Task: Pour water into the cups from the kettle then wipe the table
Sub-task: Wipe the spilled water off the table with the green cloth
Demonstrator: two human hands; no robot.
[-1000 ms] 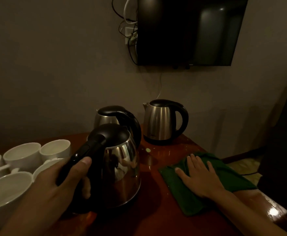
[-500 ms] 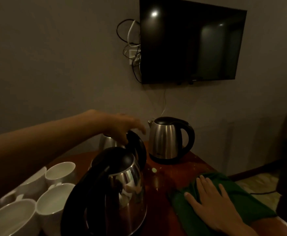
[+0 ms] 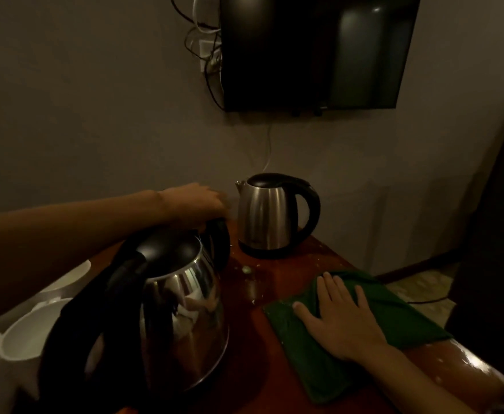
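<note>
Head view: your hands at a dim reddish wooden table (image 3: 277,273).
Your left hand (image 3: 195,206) closes over the black handle of the steel kettle (image 3: 215,243) behind the near shiny steel kettle (image 3: 167,318); likely heavy, slippery. Right hand (image 3: 342,318) lies open, flat on the soft green cloth (image 3: 319,372).

This looks like a dim hotel or guest room. A flat black television screen (image 3: 313,52) hangs on a plain grey wall (image 3: 80,100), with a tangle of cables around a white wall socket (image 3: 206,47) just beside it. Below stands a glossy reddish-brown wooden surface (image 3: 289,273) carrying stainless-steel electric kettles with black handles (image 3: 270,216) and a cluster of plain white ceramic cups (image 3: 27,336), much like a room's tea corner
</note>
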